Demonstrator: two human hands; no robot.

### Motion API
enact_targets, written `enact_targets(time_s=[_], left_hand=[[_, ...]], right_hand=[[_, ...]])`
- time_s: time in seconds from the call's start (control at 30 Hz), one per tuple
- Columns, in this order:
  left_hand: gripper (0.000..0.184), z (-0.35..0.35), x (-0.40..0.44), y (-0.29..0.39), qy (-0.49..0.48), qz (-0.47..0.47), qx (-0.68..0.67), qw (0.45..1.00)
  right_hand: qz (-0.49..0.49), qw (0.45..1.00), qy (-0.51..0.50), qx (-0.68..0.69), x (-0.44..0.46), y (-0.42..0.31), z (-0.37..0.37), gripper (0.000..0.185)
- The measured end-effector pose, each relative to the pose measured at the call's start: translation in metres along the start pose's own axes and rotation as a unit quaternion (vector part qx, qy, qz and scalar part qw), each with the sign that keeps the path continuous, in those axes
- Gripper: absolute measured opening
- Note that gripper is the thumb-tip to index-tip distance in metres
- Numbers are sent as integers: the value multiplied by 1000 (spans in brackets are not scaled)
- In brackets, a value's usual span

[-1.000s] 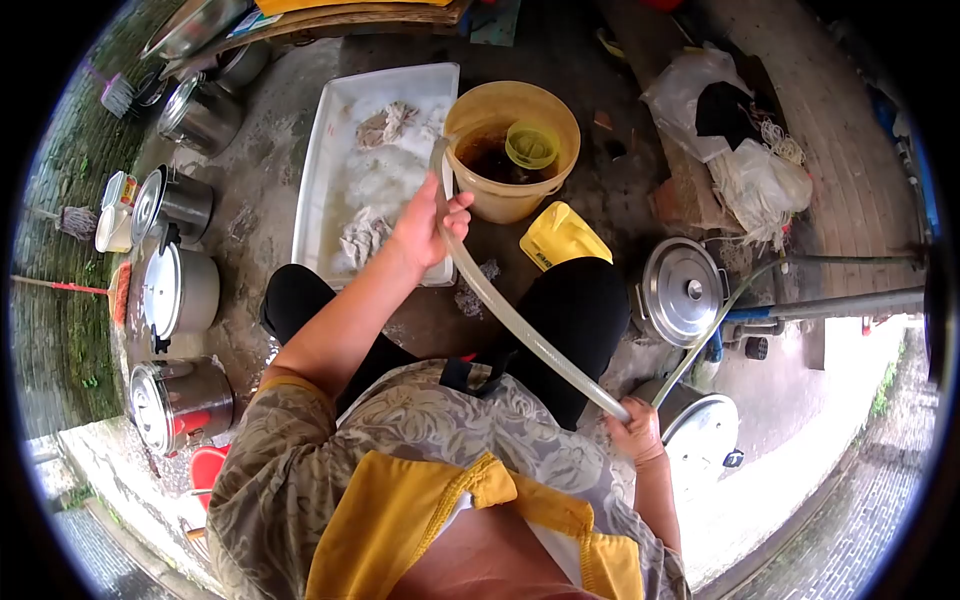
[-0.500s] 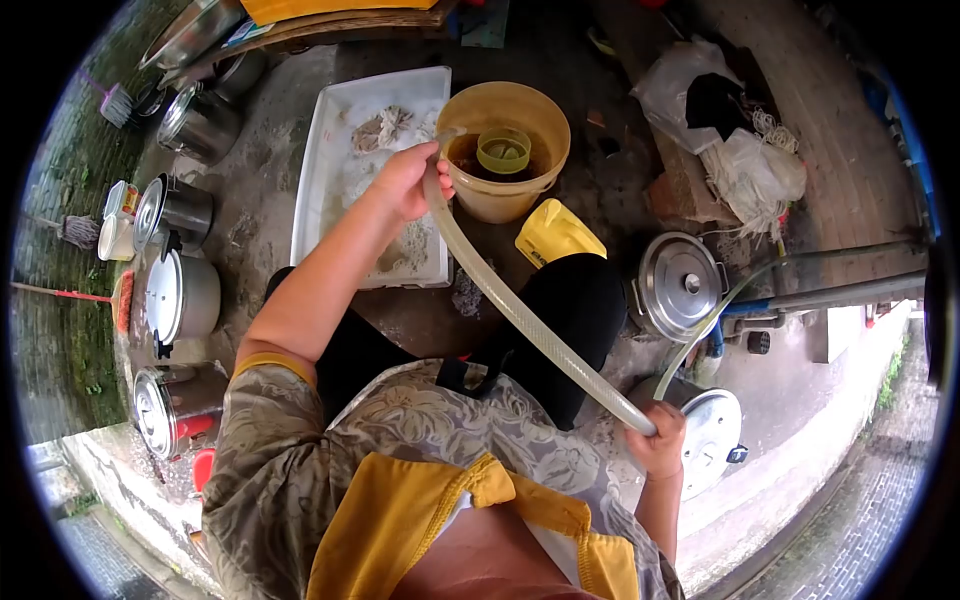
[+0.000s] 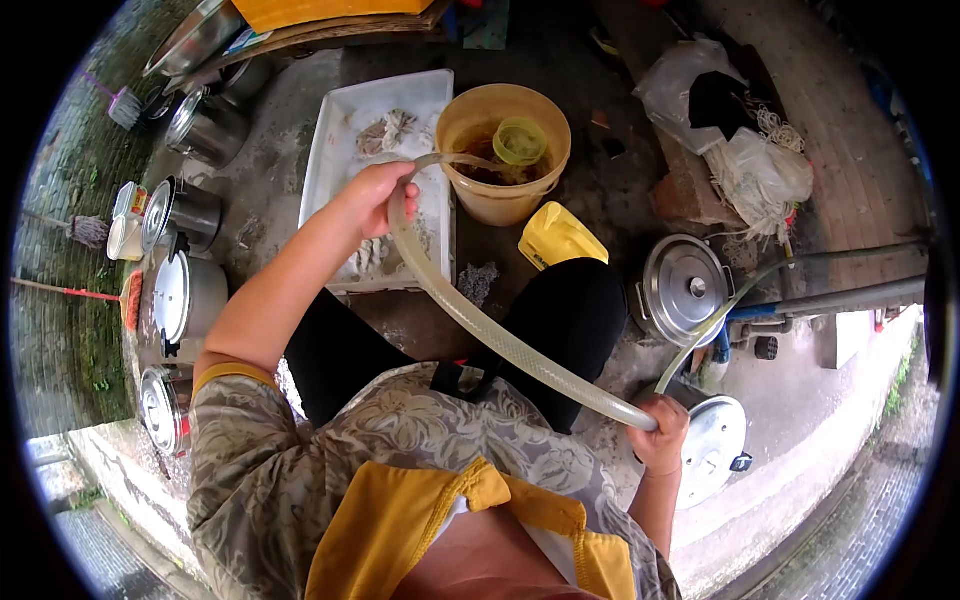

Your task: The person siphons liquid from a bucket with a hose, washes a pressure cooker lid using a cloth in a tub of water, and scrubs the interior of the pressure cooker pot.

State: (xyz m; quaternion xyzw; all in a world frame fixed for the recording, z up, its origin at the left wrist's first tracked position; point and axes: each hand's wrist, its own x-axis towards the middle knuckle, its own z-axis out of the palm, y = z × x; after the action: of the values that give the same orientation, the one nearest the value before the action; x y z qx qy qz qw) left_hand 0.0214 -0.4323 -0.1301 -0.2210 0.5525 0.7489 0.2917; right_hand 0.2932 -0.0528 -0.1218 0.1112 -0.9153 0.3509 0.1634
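Note:
My left hand is closed around a clear braided hose near its upper bend. Past my fingers a pale, tapering arc, apparently water, reaches into the beige bucket. Brown liquid lies in that bucket, with a yellow-green bowl tilted in it. The hose sags across my lap to my right hand, which grips its other part. From the top of that hand a greenish length of hose runs off to the right; how the two join is hidden in my fist.
Beside the bucket, a white tray holds wet cloths and foam. A yellow jug-like container lies by my knee. Lidded pots line the left; another pot stands right, below plastic bags. A pipe juts in from the right.
My left hand has moved left and slightly down with the hose, which now bends more. An arc now reaches into the bucket. The bowl has shifted right and tilted; my right hand stays nearly still.

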Motion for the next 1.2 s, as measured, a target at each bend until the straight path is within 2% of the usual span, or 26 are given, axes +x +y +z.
enact_targets(time_s=[0.3, 0.63, 0.7, 0.8, 0.93, 1.2], left_hand=[[15, 10, -4, 24, 22, 11, 68, 997], [17, 24, 0, 53, 30, 49, 81, 995], [15, 34, -5, 51, 73, 66, 81, 992], [18, 18, 13, 48, 35, 63, 66, 995], [17, 15, 29, 41, 50, 57, 54, 996], [14, 51, 44, 35, 28, 50, 72, 996]], right_hand=[[1, 1000, 22, 13, 2, 1, 0, 16], [-12, 999, 41, 0, 9, 3, 4, 18], [-4, 999, 45, 11, 9, 4, 6, 18], [-2, 999, 34, 9, 10, 6, 6, 19], [-9, 999, 37, -2, 10, 9, 8, 19], [10, 999, 49, -13, 7, 8, 5, 20]])
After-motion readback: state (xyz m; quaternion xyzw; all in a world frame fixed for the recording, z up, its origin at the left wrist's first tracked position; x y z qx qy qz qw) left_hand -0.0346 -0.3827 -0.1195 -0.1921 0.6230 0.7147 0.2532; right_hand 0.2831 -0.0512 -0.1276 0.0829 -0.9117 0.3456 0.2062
